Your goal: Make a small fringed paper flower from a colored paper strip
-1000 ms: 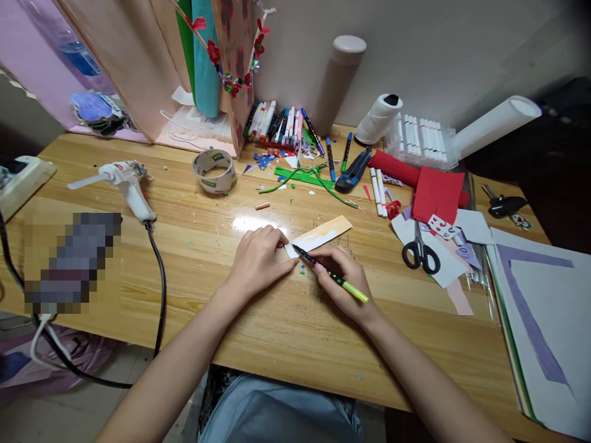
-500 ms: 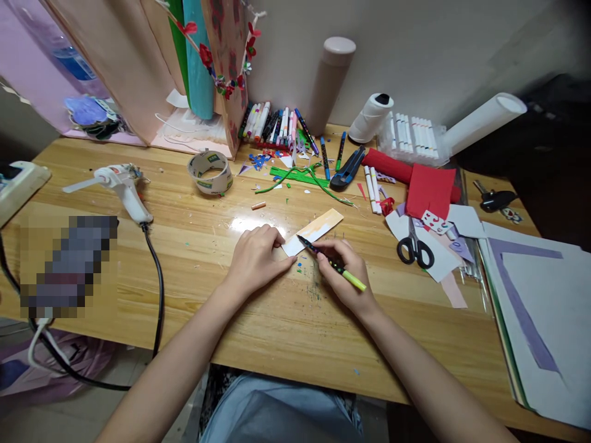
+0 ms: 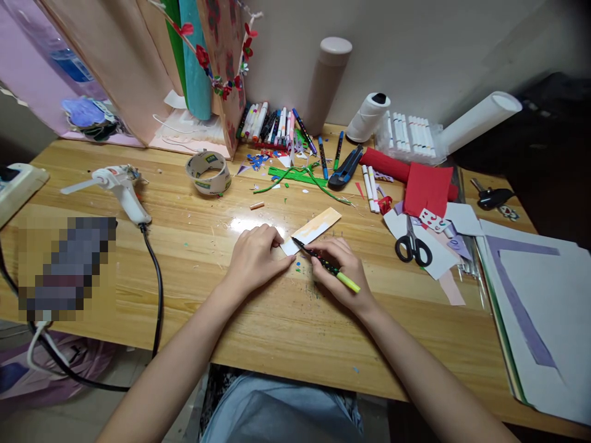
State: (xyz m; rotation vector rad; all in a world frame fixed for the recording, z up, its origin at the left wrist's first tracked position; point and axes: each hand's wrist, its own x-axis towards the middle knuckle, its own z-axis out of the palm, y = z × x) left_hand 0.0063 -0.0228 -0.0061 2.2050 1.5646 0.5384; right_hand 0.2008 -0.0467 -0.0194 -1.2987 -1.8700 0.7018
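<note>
A short white paper strip [image 3: 312, 231] lies slantwise on the wooden table, with pale orange colour along its upper side and far end. My left hand [image 3: 255, 253] rests at its near left end, thumb and forefinger closed on the strip's corners and holding it down. In my right hand [image 3: 344, 271] is a black marker [image 3: 329, 266] with a yellow-green end, gripped like a pencil. Its dark tip meets the strip, or hovers just over it, near the left end. Small blue and green paper specks lie between my hands.
Left are a hot glue gun [image 3: 120, 192] with a black cord and a tape roll [image 3: 207, 173]. Behind lie markers [image 3: 258, 123], green strips [image 3: 295, 176] and a utility knife [image 3: 345, 167]. Scissors [image 3: 412, 243], red crepe paper [image 3: 428, 187] and stacked paper sheets [image 3: 530, 295] are on the right.
The marker tip has moved a little left along the strip, towards my left hand, and my right hand has shifted with it. The whole view has drifted slightly.
</note>
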